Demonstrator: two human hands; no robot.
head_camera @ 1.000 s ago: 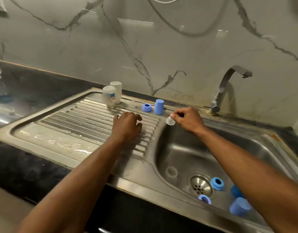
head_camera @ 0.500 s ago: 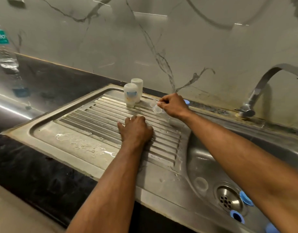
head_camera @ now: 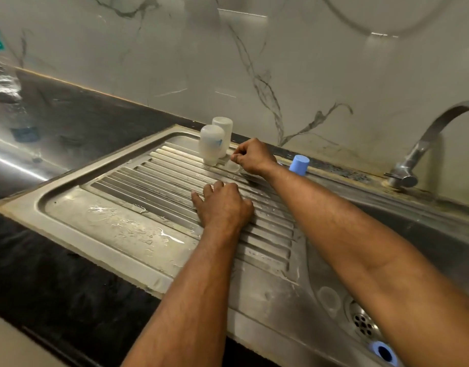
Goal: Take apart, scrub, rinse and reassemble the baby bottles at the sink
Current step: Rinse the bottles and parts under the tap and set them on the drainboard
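Two bottles (head_camera: 211,145) upright, necks down.

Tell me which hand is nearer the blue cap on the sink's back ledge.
Right. The right hand is just left of the blue cap, near the two bottles. The left hand rests lower on the ribbed drainboard, farther away.

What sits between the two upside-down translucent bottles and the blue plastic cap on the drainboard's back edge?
In the head view, the right hand lies between the bottles and the blue cap, setting a clear teat down.
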